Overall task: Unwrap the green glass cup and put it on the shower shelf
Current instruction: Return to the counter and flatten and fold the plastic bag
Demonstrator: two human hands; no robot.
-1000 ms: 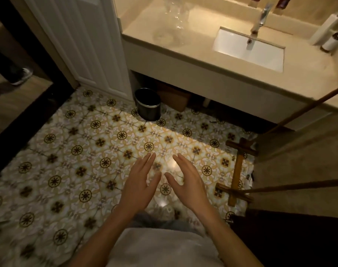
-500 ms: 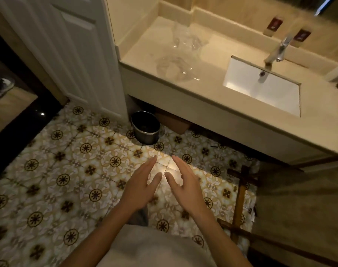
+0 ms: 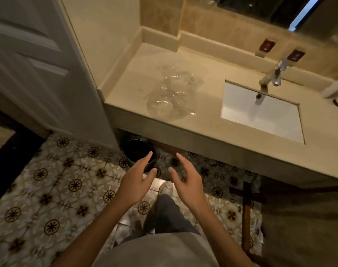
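Clear crinkled plastic wrap (image 3: 172,95) lay on the beige vanity counter (image 3: 202,132), left of the white sink (image 3: 260,110). A glass cup seemed bundled inside, though its green colour could not be made out. Both the left hand (image 3: 138,180) and right hand (image 3: 185,181) hung empty, fingers spread, above the patterned floor tiles (image 3: 48,189) near a black bin (image 3: 137,153). The approach step looked underway; next, both hands would need to reach up and grasp the bundle. No shower shelf was visible.

head view, downward over vanity counter (image 3: 183,130)
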